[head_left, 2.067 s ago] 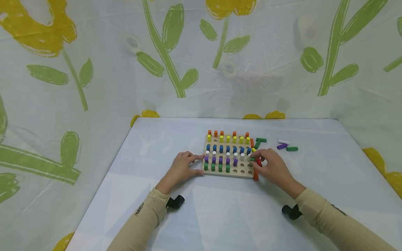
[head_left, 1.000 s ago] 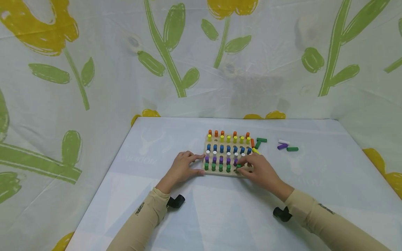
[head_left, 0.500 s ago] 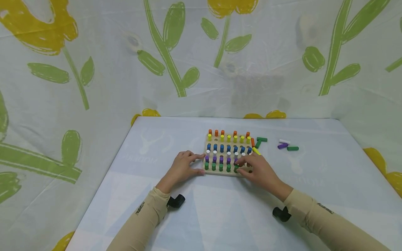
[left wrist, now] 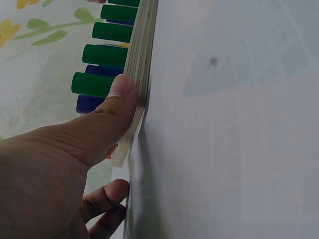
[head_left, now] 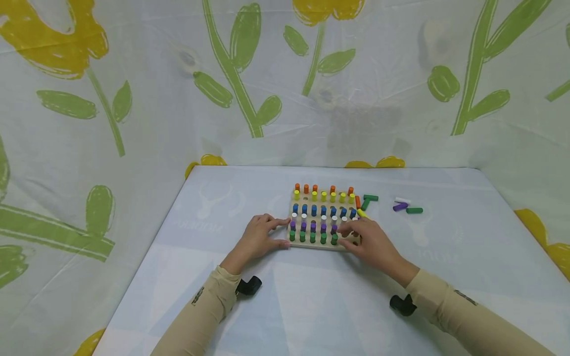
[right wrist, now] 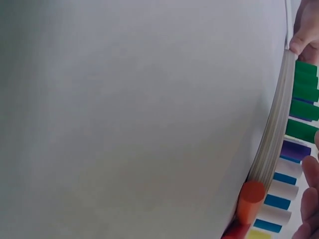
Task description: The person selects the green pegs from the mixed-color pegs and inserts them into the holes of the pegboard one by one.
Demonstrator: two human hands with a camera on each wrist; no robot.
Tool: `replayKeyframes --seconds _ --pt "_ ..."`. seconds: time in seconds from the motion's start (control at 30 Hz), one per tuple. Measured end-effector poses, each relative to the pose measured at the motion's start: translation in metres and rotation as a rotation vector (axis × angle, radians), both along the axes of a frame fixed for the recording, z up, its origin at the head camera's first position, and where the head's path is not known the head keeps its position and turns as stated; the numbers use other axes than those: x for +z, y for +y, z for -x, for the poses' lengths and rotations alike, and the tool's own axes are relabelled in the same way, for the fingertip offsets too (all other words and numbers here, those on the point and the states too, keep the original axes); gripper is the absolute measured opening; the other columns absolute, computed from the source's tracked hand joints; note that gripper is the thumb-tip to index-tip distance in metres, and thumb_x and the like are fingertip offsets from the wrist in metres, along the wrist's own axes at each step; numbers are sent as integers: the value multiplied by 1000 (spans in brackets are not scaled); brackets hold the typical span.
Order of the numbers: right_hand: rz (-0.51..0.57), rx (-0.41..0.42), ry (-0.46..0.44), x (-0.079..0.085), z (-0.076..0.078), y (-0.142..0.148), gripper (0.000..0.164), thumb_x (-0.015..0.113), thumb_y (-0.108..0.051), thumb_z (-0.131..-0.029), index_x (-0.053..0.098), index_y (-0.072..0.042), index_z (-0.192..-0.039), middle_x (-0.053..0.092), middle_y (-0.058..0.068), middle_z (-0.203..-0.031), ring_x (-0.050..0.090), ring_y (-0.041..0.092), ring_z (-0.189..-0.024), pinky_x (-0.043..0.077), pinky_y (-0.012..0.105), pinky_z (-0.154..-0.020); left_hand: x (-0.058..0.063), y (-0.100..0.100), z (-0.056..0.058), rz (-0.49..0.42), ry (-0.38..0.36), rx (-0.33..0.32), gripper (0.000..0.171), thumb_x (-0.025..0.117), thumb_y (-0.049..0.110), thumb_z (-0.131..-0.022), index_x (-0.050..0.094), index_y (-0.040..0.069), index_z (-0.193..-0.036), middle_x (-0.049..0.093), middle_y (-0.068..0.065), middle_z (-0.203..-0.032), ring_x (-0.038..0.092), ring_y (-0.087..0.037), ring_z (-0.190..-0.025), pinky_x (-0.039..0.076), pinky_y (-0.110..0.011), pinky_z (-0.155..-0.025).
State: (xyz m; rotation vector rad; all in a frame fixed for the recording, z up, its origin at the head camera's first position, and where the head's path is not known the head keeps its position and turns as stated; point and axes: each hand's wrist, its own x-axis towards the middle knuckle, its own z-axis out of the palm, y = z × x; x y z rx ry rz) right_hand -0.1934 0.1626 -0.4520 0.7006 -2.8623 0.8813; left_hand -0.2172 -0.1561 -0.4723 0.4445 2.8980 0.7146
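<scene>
A wooden pegboard (head_left: 307, 246) carries rows of orange, yellow, blue, white, purple and green pegs. My left hand (head_left: 257, 236) holds its left front corner, the thumb (left wrist: 121, 87) against the front edge and the index finger at the left side. In the front row, the rightmost green peg (head_left: 334, 239) stands upright in a hole. Just right of that peg is my right hand (head_left: 373, 243), thumb and index finger apart with nothing between them. It covers part of the board's right side.
Past the board's right edge lie an orange peg (head_left: 357, 202), a yellow peg (head_left: 362, 214) and two green pegs (head_left: 371, 198). Farther right are a white peg (head_left: 403, 200), a purple peg (head_left: 400, 207) and another green peg (head_left: 414, 210). A red peg (right wrist: 236, 231) lies along the board's side.
My right hand has carried a green peg left from beside the board, stood it in the front row and let go, then shifted slightly right. The left hand has stayed in place.
</scene>
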Motion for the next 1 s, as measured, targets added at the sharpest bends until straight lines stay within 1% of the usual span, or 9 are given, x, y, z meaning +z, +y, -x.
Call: replayKeyframes --seconds 0.17,0.33,0.43,0.53,0.63,0.83,1.0 --pt "7 -34 4 0 0 5 25 81 -23 -89 75 -16 -113 71 -5 -100 54 18 -88 47 33 -73 0 0 0 3 0 2 74 82 51 -80 56 32 -147 56 0 -110 45 -27 -116 39 -44 -100" --pt "3 -62 -21 -1 2 10 26 79 -25 -90 75 -16 -114 69 -6 -98 51 19 -86 44 32 -71 1 0 -1 -2 -7 3 74 82 52 -80 57 32 -147 55 0 -110 45 -27 -117 39 -44 -100" --pt "1 -69 -35 -2 2 12 26 79 -25 -91 75 -16 -114 69 -6 -98 51 19 -87 44 34 -72 1 0 -1 -8 -16 6 74 82 51 -80 56 32 -147 55 0 -110 44 -28 -118 39 -43 -100" --pt "-3 -81 -41 -3 3 15 26 79 -24 -91 74 -15 -114 69 -6 -97 52 20 -91 48 36 -76 0 0 -1 -9 -20 7 73 82 51 -80 56 33 -147 55 0 -110 44 -28 -118 39 -43 -100" --pt "0 -90 -35 -3 4 17 24 79 -22 -91 74 -15 -113 68 -6 -96 53 21 -94 50 37 -79 0 0 0 -10 -18 7 73 82 51 -80 57 33 -147 55 0 -110 44 -28 -118 39 -44 -101" --pt "8 -102 16 -4 6 22 21 79 -19 -90 75 -11 -109 69 -3 -93 52 22 -90 46 36 -74 -1 0 0 -6 -7 4 74 82 51 -80 57 33 -147 55 0 -110 44 -29 -119 38 -44 -101" --pt "-17 -159 -17 -3 11 27 22 76 -23 -92 75 -11 -111 66 0 -93 52 23 -92 46 36 -75 0 1 0 0 -7 1 74 82 52 -80 56 32 -147 55 0 -109 44 -28 -117 38 -44 -100"
